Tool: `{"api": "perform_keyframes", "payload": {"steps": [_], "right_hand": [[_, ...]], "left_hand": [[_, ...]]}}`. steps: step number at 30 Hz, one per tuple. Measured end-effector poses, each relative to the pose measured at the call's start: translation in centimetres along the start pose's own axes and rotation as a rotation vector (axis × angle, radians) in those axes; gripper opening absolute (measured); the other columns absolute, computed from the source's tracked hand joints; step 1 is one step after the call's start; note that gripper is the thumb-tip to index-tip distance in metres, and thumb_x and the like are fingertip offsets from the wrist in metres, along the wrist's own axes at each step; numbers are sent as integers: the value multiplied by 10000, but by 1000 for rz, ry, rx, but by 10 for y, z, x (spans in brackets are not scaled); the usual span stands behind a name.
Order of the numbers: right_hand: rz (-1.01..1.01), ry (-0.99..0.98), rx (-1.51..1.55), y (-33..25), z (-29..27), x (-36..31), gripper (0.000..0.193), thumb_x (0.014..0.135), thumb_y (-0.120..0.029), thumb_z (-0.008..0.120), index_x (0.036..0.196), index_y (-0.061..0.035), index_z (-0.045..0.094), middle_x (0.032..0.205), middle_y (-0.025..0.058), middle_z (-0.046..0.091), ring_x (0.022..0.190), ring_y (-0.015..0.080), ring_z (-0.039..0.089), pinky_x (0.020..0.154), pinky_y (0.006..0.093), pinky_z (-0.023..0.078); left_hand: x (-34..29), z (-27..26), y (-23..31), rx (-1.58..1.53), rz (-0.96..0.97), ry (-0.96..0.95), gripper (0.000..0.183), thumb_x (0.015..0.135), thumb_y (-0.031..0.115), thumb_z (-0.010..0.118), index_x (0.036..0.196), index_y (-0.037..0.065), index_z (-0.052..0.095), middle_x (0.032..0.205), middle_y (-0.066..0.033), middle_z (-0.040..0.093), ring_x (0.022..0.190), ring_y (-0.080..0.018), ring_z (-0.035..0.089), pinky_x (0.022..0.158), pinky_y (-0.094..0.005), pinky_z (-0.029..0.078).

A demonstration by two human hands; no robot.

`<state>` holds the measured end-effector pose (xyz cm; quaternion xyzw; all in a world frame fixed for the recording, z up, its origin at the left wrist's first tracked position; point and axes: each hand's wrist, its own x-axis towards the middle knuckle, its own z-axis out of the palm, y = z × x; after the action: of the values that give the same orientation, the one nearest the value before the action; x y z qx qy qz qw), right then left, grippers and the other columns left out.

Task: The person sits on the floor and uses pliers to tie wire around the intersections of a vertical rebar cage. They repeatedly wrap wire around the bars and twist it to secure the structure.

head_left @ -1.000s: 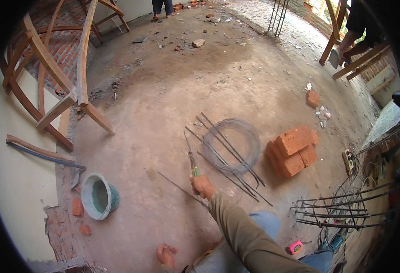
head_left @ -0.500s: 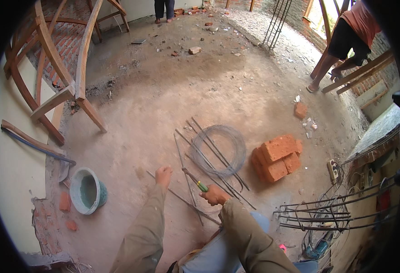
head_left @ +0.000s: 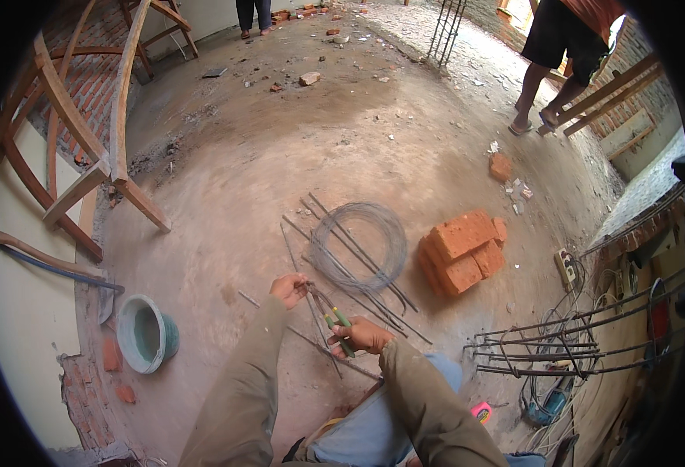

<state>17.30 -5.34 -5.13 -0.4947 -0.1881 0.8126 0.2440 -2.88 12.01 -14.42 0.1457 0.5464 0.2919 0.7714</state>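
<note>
In my right hand (head_left: 364, 336) is a pair of green-handled pincers (head_left: 323, 300), the handles spread apart, the dark jaws pointing up and left. My left hand (head_left: 288, 290) is closed, fingertips pinched right by the jaws; whatever they hold is too small to make out. Beneath both hands, thin steel rods (head_left: 301, 247) lie on the dirt floor (head_left: 202, 272). Just beyond them a coil of thin grey wire (head_left: 395, 233) rests across several of the rods.
Stacked red bricks (head_left: 463, 243) stand right of the coil; a bucket (head_left: 169, 336) is at left. A rebar cage (head_left: 533, 354), a power tool (head_left: 549, 405), cables and a pink tape measure (head_left: 481, 412) lie at right. Wooden frames (head_left: 116, 117) rise far left; two people stand farther off.
The pincers have swung in to my left fingertips and their handles now show spread apart. My left hand has turned toward them. The person at far right has shifted stance; the view has moved slightly.
</note>
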Motion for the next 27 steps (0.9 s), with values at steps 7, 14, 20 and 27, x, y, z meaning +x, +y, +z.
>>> {"api": "perform_keyframes", "payload": {"steps": [7, 14, 20, 27], "right_hand": [[-19, -21, -1, -4, -2, -5, 345, 993, -209, 558, 1206, 60, 522, 1097, 196, 637, 812, 275, 703, 677, 402, 598], [5, -10, -99, -2, 0, -3, 284, 975, -186, 583, 1150, 36, 561, 1061, 158, 627, 847, 256, 690, 683, 395, 572], [-9, -39, -51, -2, -1, -3, 300, 973, -177, 584, 1167, 49, 551, 1069, 155, 616, 847, 258, 690, 696, 394, 570], [-41, -73, -48, 1, -4, 2, 369, 973, -175, 579, 1243, 70, 521, 1117, 173, 617, 858, 275, 698, 694, 405, 579]], "left_hand": [[-16, 6, 5, 5, -11, 26, 220, 898, 26, 581, 1117, 21, 570, 936, -74, 621, 875, -204, 609, 847, -389, 512], [-22, 11, 7, 38, -27, 8, 283, 922, 56, 591, 1201, 45, 545, 1074, -83, 571, 978, -218, 569, 916, -397, 485], [-24, 12, 11, 25, -49, 43, 245, 928, 56, 569, 1173, 58, 556, 1036, -62, 599, 942, -204, 586, 871, -399, 499], [-33, 16, 10, -3, -36, 50, 257, 942, 56, 556, 1199, 65, 548, 1053, -68, 594, 983, -218, 585, 888, -403, 493]]}}
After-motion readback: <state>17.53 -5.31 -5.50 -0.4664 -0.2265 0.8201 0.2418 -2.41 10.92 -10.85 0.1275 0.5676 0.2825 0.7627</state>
